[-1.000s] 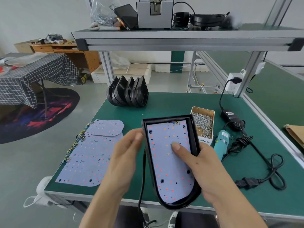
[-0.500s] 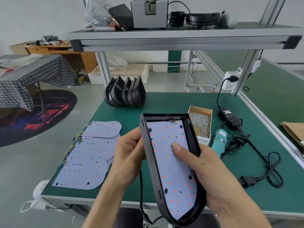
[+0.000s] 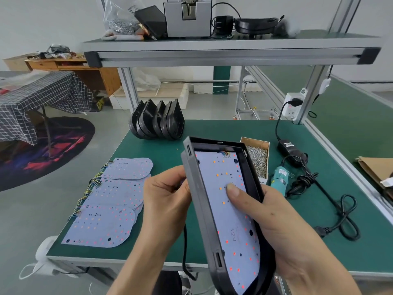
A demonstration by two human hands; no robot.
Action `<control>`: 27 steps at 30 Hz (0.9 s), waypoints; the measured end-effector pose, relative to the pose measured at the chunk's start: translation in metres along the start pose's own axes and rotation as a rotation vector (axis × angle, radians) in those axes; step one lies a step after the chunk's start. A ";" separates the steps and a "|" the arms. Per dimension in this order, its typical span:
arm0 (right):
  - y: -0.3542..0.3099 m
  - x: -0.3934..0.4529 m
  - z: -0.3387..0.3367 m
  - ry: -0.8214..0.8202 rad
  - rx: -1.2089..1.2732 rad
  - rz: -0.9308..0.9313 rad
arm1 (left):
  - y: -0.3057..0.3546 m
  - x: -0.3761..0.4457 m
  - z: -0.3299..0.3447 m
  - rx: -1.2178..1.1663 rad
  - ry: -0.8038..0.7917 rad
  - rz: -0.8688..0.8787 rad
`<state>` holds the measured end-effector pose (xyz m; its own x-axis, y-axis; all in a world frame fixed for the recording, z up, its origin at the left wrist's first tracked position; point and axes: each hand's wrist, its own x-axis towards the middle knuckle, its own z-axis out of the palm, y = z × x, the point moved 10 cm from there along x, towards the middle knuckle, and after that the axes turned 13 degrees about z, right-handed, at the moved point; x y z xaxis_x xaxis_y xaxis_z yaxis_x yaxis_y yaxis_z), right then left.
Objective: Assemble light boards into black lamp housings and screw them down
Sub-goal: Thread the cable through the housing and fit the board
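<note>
The black housing [image 3: 214,209] is held tilted above the bench [image 3: 234,133]. The left hand [image 3: 168,207] grips its side; the right hand [image 3: 274,222] cradles it, thumb pressing the light board [image 3: 231,209] so it probably stays seated.

lamp housing [image 3: 197,201]: black, its outer side wall looking grey in the light
light board [image 3: 231,211]: pale lilac-white, dotted with red and orange LEDs (plus a few black holes)
spare light boards [image 3: 108,201]: the same pale lilac with red dots, yellow and blue wires along the left edge
stacked housings [image 3: 156,122]: glossy black
bench mat [image 3: 223,133]: dark green
screw box [image 3: 256,158]: tan cardboard, silver screws
electric screwdriver [image 3: 279,177]: teal
tablecloth [image 3: 36,96]: dark with a white grid
rug [image 3: 38,150]: black with red and blue streaks
</note>
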<state>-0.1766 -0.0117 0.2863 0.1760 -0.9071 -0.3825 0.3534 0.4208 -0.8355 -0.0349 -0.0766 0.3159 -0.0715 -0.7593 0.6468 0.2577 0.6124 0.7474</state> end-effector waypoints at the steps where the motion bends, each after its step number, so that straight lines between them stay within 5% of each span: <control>1: 0.001 0.001 0.000 -0.001 0.002 0.005 | -0.002 -0.002 -0.001 0.013 0.009 -0.008; 5: 0.002 0.004 -0.002 0.007 -0.004 0.024 | -0.005 0.000 0.001 0.059 -0.023 -0.038; 12: -0.007 0.005 -0.012 0.043 -0.028 0.027 | 0.000 0.021 0.005 0.196 -0.365 -0.035; 16: -0.008 0.005 -0.009 0.021 -0.027 0.034 | -0.003 0.023 0.004 0.162 -0.355 -0.102; 27: -0.001 0.009 -0.003 -0.011 -0.025 0.043 | -0.002 0.017 0.005 0.146 -0.196 0.079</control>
<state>-0.1781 -0.0200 0.2827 0.2004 -0.8881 -0.4136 0.3226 0.4585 -0.8281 -0.0412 -0.0893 0.3264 -0.2457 -0.6594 0.7105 0.1288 0.7042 0.6982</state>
